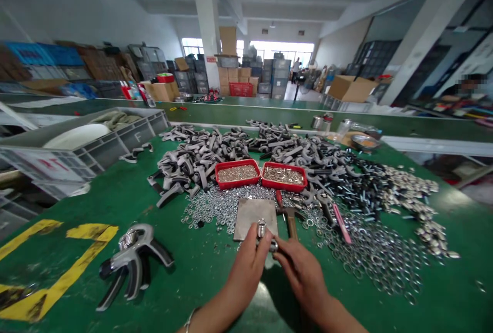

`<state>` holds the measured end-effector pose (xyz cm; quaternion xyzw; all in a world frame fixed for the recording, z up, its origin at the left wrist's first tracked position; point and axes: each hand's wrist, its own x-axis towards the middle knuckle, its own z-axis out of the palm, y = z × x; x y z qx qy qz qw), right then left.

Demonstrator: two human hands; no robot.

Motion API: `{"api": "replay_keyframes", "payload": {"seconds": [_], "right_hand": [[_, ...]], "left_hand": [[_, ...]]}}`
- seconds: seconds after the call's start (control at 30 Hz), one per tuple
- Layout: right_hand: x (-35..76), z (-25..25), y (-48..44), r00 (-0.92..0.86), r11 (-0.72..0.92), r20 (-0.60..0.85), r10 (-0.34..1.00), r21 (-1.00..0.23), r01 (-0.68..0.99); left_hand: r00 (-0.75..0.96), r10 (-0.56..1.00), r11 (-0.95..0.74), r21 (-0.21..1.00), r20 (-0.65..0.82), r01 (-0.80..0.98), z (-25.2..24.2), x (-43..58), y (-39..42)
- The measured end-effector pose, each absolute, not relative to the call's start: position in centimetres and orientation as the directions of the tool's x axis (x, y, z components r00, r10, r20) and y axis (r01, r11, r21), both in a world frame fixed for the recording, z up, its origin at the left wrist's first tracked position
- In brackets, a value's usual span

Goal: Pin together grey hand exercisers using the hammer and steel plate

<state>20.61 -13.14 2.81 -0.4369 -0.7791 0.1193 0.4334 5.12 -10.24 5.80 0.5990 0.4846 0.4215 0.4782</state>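
Observation:
My left hand (246,266) pinches a small metal spring (262,228) that stands upright at the near edge of a flat grey metal plate (254,215). My right hand (302,271) is closed beside it, its fingertips pinching a small metal part (273,246) that touches the left thumb. A hammer (289,216) lies just right of the plate. Two red trays (261,174) of small metal pieces sit behind the plate. Loose washers (215,208) are spread around it.
A large heap of grey handle parts (215,153) covers the green table (185,281). Finished hand grippers (133,261) lie at the near left. Rings and springs (393,209) are strewn to the right. A grey crate (88,148) stands at the left. Boxes and crates fill the back.

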Motion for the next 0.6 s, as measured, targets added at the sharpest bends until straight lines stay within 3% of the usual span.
{"api": "replay_keyframes", "payload": {"seconds": [0.07, 0.17, 0.23, 0.3, 0.4, 0.6], "right_hand": [[21.2, 2.4, -12.7, -0.347, 0.598, 0.527, 0.776, -0.437, 0.672], [24.5, 2.1, -11.2, -0.464, 0.529, 0.256, 0.848, -0.376, 0.760], [29.0, 2.1, -9.6, -0.359, 0.376, 0.113, 0.926, -0.340, 0.862], [34.7, 2.2, -7.7, -0.076, 0.099, 0.104, 0.992, -0.242, 0.965], [42.7, 2.4, -5.2, 0.165, -0.145, 0.123, 0.979, -0.157, 0.977], [48.1, 3.4, -2.8, 0.332, -0.326, 0.054, 0.942, -0.097, 0.940]], "left_hand": [[0.171, 0.985, -0.067, 0.981, 0.035, 0.183, 5.0, 4.8, -9.4], [0.140, 0.990, -0.063, 0.978, 0.035, 0.201, 3.5, 4.2, -7.8], [0.112, 0.992, -0.082, 0.970, 0.057, 0.227, 2.9, 3.5, -6.8], [0.096, 0.993, -0.094, 0.963, 0.071, 0.253, 2.7, 3.0, -6.0], [0.077, 0.996, -0.054, 0.962, 0.034, 0.267, 2.6, 3.0, -4.9], [0.162, 0.986, -0.090, 0.928, 0.033, 0.362, 2.1, 4.9, -4.7]]}}
